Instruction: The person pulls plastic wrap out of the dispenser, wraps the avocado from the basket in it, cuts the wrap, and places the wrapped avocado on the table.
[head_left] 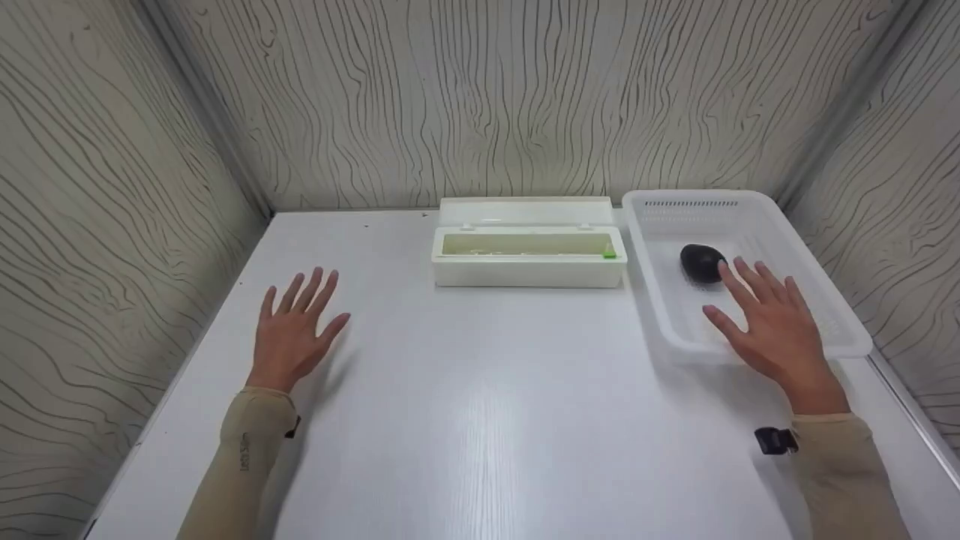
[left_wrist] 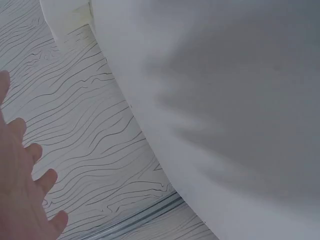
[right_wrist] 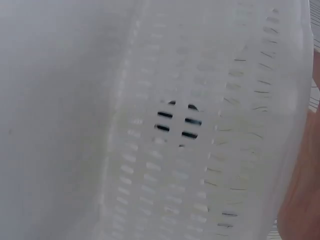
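My left hand (head_left: 291,341) hovers over the left side of the white table (head_left: 465,390), fingers spread and holding nothing. Its fingers (left_wrist: 47,181) also show along the left edge of the left wrist view. Over the front right part of a white plastic basket (head_left: 652,300) my right hand (head_left: 780,334) is spread out flat. A dark, rounded, egg-shaped object (head_left: 701,263) lies in the basket, and the right index fingertip overlaps its edge in the head view. Through the basket's slotted wall (right_wrist: 145,165), dark patches show in the right wrist view.
At the back middle stands a long white box (head_left: 525,274) with its hinged lid (head_left: 525,211) raised. A small green piece (head_left: 609,252) sits at its right inner end. Wood-grain patterned walls (head_left: 480,97) enclose the table at the back and both sides.
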